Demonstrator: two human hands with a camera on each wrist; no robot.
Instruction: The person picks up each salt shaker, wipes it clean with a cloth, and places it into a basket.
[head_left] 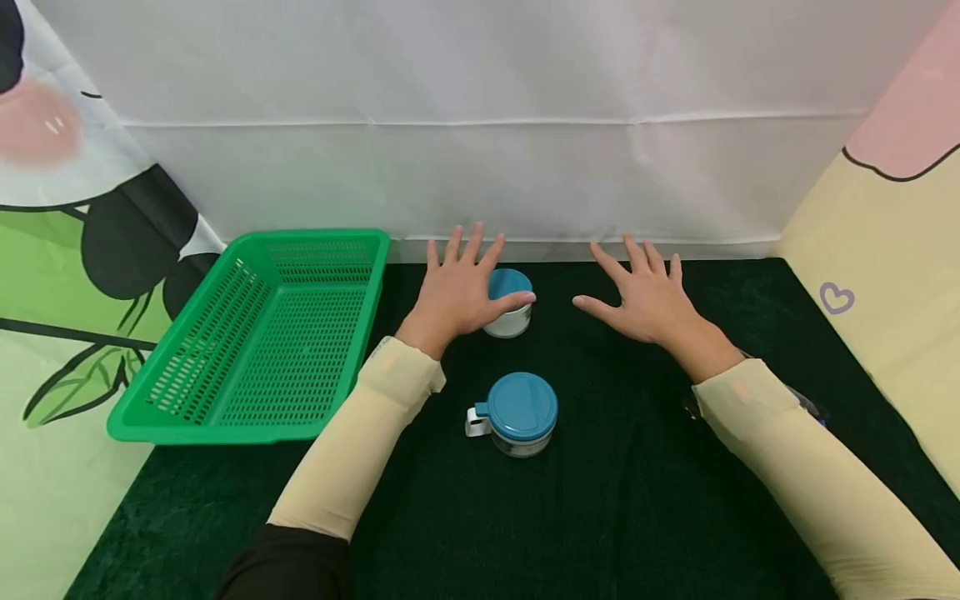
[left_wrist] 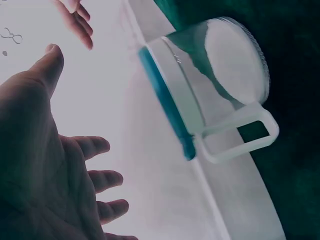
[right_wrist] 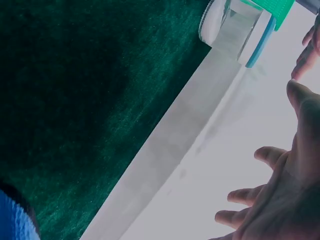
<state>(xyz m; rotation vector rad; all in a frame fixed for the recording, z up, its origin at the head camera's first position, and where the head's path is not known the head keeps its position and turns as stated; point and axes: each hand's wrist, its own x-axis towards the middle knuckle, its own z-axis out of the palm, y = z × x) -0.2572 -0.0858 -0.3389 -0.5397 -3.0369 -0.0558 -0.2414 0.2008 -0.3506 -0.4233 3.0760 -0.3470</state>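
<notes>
Near the worktop's far edge, left hand (head_left: 456,292) spread beside the far mug (head_left: 510,304), fingers released, thumb touching; best curled round squarely. Right hand (head_left: 645,292) likewise released.

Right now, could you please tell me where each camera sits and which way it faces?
Head: above, looking forward and down at the green mat, green basket, two blue-lidded cups, both sleeves, left hand and right hand.
Left wrist: under the left hand, facing its open palm and the far cup.
Right wrist: under the right hand, facing mat and white backdrop.
All three show the far cup.
</notes>
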